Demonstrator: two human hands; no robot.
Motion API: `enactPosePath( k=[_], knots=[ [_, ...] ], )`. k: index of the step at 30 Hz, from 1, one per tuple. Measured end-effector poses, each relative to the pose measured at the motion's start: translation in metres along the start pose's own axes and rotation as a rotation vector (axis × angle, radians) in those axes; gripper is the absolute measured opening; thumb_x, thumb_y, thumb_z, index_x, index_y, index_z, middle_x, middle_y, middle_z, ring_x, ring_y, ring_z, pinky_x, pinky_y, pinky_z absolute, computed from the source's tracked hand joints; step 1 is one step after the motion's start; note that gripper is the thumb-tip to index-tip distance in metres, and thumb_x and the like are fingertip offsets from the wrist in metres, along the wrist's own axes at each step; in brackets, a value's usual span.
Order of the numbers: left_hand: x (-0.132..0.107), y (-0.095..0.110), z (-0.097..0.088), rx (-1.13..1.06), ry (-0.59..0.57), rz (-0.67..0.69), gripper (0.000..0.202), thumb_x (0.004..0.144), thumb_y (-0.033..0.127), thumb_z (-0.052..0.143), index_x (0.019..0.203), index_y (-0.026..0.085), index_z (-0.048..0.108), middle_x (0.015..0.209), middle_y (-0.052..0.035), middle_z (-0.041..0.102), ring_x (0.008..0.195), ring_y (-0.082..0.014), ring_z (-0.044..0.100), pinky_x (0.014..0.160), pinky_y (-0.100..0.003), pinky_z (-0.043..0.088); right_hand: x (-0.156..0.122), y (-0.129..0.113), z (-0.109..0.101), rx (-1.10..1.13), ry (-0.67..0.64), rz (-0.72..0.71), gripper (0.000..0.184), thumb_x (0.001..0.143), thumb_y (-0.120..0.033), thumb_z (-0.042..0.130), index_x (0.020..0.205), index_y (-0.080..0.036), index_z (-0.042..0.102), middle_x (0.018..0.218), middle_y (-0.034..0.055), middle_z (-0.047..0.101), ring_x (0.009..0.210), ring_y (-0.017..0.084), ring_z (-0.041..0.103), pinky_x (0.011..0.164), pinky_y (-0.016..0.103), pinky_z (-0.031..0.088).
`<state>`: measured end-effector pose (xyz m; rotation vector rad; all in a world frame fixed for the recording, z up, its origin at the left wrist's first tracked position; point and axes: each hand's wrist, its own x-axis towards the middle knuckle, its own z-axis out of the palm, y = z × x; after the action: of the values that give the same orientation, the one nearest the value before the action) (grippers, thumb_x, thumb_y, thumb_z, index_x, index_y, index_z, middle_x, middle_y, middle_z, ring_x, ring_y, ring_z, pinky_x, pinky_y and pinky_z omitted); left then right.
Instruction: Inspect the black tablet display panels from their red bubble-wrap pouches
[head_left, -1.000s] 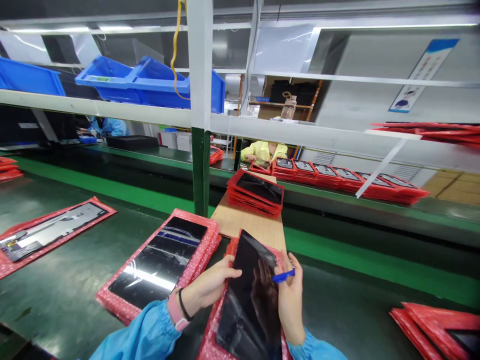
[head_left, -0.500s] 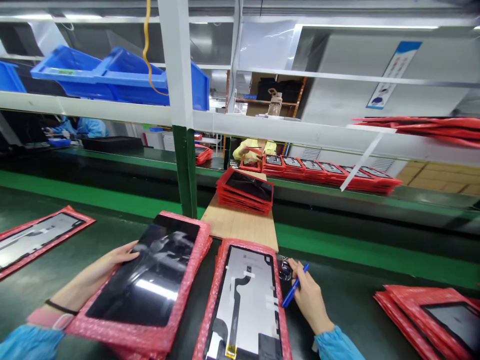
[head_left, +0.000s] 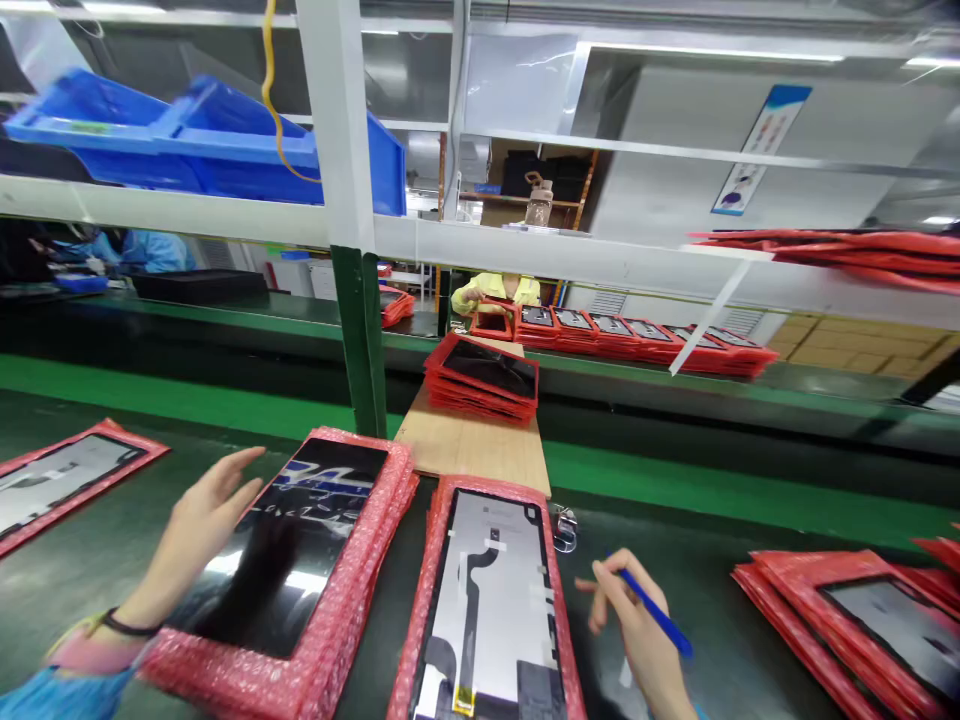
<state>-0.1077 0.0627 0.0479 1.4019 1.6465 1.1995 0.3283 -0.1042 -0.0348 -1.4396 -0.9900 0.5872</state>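
Note:
My left hand hovers open, fingers spread, just above the left edge of a glossy black panel lying on a stack of pink bubble-wrap sleeves. My right hand holds a blue pen between its fingers, to the right of a second panel. That panel lies back side up, grey with a black cable, on its own pink sleeve. A small metal ring rests near its top right corner.
A wooden board carries a stack of red-sleeved panels. More sleeved panels lie at the far left and lower right. A green post rises ahead. Blue bins sit on the shelf. A person in yellow works across the line.
My left hand set the black panel down on the left stack and lifted off it, fingers opening. My right hand drew back to the right with the pen, away from the grey panel.

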Motion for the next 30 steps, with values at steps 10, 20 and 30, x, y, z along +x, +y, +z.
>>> enactPosePath(
  k=[10, 20, 30],
  knots=[
    [-0.101, 0.007, 0.111, -0.609, -0.761, -0.273, 0.033, 0.066, 0.030, 0.078, 0.096, 0.016, 0.075, 0.097, -0.0114, 0.076, 0.091, -0.0249, 0.068, 0.081, -0.034, 0.053, -0.049, -0.016, 0.046, 0.221, -0.240, 0.304, 0.050, 0.084, -0.071, 0.049, 0.082, -0.022, 0.055, 0.060, 0.0009, 0.066, 0.038, 0.009, 0.040, 0.042, 0.022, 0.032],
    [-0.106, -0.011, 0.133, -0.482, -0.754, -0.291, 0.039, 0.064, 0.016, 0.070, 0.103, 0.018, 0.073, 0.116, -0.0105, 0.070, 0.116, -0.0292, 0.058, 0.107, -0.042, 0.036, -0.055, 0.004, 0.053, -0.256, -0.173, 0.094, 0.048, 0.079, -0.047, 0.061, 0.053, -0.025, 0.028, 0.049, -0.0071, 0.028, 0.050, 0.012, 0.029, 0.053, 0.029, 0.024],
    [-0.111, 0.003, 0.124, -0.632, -0.777, -0.477, 0.040, 0.067, 0.013, 0.069, 0.107, 0.019, 0.070, 0.122, -0.0108, 0.066, 0.121, -0.0261, 0.055, 0.103, -0.037, 0.041, -0.054, 0.005, 0.050, -0.256, -0.191, 0.104, 0.041, 0.074, -0.037, 0.064, 0.053, -0.024, 0.031, 0.049, -0.0070, 0.028, 0.050, 0.013, 0.029, 0.056, 0.030, 0.023]
  ],
)
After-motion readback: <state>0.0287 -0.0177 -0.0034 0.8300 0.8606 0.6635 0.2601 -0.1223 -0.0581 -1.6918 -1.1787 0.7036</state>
